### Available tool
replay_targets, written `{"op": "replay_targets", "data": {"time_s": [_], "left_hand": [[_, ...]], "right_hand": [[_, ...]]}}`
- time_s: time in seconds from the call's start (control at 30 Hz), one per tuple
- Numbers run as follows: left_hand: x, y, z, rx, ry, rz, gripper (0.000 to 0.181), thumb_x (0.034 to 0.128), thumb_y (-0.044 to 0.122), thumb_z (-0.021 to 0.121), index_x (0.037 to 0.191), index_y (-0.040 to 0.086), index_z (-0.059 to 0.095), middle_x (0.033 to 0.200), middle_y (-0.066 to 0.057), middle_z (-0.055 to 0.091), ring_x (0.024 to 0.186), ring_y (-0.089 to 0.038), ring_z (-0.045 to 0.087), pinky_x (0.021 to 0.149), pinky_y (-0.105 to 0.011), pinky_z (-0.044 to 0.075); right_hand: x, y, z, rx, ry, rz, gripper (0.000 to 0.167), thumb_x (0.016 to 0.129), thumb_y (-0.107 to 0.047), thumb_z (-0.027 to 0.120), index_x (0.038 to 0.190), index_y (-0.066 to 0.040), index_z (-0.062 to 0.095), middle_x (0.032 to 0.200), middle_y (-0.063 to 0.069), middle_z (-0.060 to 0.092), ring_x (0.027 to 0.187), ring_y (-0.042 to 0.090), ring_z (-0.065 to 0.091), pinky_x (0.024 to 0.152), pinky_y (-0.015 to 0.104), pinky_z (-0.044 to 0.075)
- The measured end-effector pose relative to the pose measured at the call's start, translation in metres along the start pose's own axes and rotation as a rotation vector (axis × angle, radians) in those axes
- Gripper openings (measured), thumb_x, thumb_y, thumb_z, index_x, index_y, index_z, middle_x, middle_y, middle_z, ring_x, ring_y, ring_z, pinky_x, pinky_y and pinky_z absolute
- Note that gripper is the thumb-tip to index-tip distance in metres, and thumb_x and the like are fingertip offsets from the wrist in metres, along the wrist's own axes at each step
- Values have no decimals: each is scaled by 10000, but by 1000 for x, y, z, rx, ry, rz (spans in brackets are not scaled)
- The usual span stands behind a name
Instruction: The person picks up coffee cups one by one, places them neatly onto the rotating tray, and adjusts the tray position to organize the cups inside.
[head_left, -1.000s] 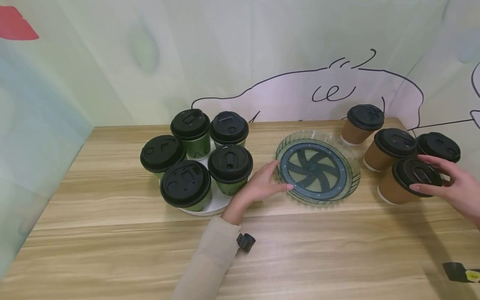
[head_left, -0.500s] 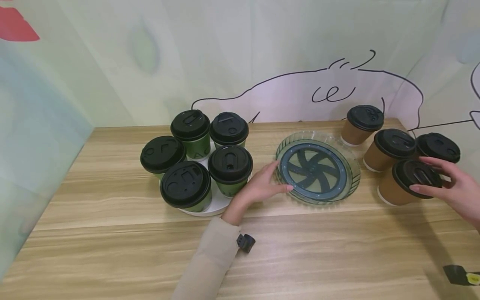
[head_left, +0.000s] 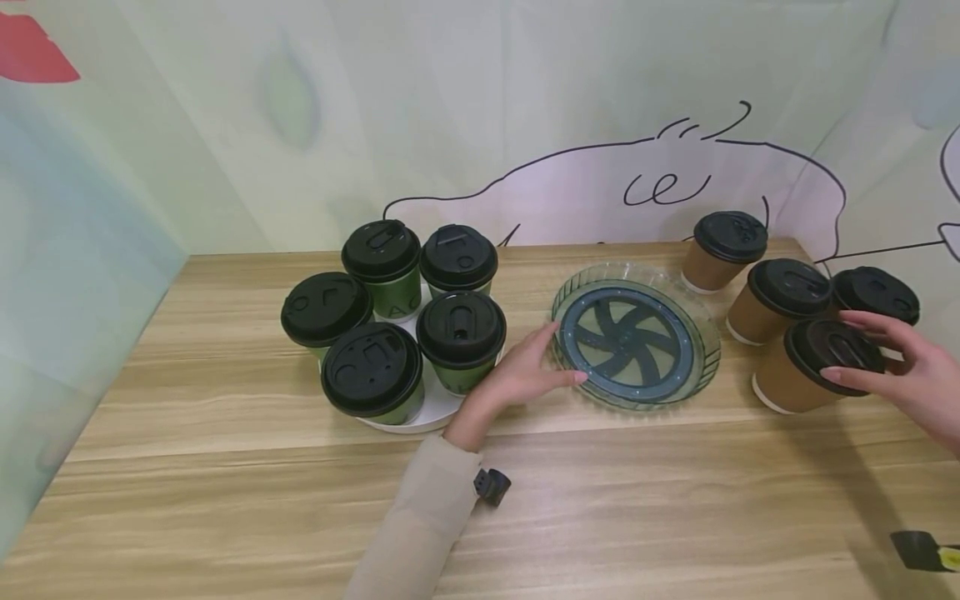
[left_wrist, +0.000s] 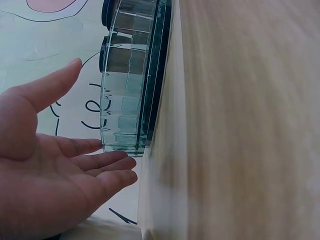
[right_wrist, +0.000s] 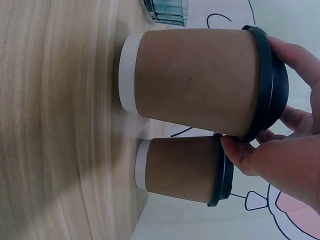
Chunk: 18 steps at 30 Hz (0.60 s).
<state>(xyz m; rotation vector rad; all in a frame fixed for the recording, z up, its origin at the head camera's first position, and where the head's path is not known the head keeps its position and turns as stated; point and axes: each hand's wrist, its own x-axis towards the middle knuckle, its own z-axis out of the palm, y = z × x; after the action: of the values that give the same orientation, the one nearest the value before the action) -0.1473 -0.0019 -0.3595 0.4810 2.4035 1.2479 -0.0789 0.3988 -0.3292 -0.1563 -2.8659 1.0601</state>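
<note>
My right hand grips the black lid of a brown paper cup at the right of the head view. In the right wrist view the fingers and thumb curl round the lid's rim, and the cup stands in front of another brown cup. My left hand has its fingers and thumb spread at the left rim of a clear, fluted round tray with a dark spoked disc. In the left wrist view the fingertips of that hand are at the tray's wall.
Several green cups with black lids stand close together on a white round base left of my left hand. Other brown cups are behind and beside the gripped one. A printed cloth hangs behind the wooden table.
The gripped brown cup has shifted very slightly to the left and nearer, with its lid still in my right hand. My left hand has hardly moved.
</note>
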Motion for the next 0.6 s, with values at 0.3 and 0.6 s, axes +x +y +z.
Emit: {"op": "replay_targets", "data": {"time_s": [0.3, 0.6], "left_hand": [[1, -1, 1, 5, -5, -10, 823, 836, 338, 660, 1457, 69, 192, 1485, -144, 201, 1346, -287, 202, 1076, -428, 207], [-1, 0, 0, -8, -10, 12, 827, 835, 315, 666, 1455, 52, 185, 1485, -142, 201, 1345, -285, 205, 1075, -428, 207]], "right_hand": [[-1, -11, -3, -36, 7, -39, 757, 835, -168, 678, 1454, -225, 246, 1302, 65, 313, 1198, 303, 194, 897, 199, 221], [6, -22, -11, -54, 13, -61, 759, 788, -201, 730, 1425, -232, 319, 1110, -196, 329, 951, -39, 295, 652, 59, 280]]}}
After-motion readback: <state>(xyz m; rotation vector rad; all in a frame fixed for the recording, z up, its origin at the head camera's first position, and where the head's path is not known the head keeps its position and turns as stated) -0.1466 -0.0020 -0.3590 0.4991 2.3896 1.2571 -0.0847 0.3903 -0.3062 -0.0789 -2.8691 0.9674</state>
